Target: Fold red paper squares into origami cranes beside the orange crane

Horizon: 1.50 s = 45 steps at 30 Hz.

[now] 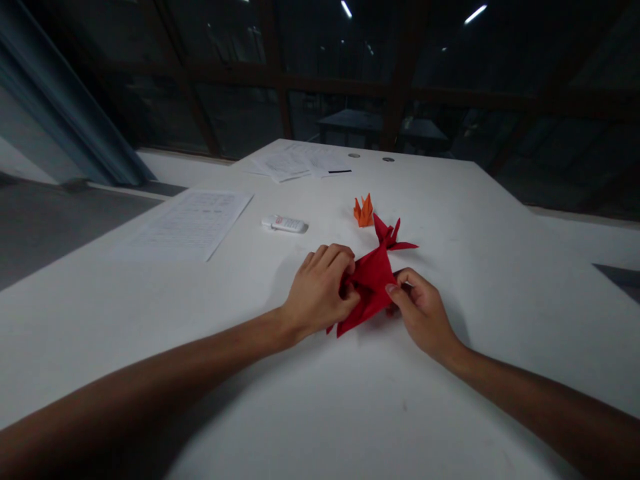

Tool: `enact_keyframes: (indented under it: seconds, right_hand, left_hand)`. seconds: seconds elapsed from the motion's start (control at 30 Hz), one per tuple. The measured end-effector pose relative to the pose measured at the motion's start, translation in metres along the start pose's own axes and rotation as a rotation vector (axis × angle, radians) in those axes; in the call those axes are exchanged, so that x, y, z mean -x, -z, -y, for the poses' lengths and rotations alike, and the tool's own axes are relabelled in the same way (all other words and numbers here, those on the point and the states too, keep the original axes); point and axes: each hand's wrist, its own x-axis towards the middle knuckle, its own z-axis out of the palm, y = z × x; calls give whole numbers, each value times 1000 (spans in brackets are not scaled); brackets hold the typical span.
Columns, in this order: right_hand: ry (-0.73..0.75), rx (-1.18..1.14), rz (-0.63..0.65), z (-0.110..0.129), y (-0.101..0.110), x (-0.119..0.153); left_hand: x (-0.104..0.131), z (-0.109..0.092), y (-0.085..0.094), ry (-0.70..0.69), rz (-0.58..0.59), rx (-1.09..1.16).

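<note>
Paper is pinched by the left hand and right hand. Both closed grips likely steady its folds.

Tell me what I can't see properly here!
In the head view:
- Part of the red paper: covered by the left hand.
- Some fingertips of the right hand: behind the red paper.
- Words on the white object and printed sheet: too small, blurred.
- Near side of the table: cut off by the picture's bottom edge.
</note>
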Motion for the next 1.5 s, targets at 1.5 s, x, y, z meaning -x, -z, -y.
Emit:
enact_keyframes:
  seconds: [1.5]
  right_hand:
    - [67, 165, -110, -2, 8, -11]
  left_hand:
    - [-21, 7, 36, 138, 47, 315]
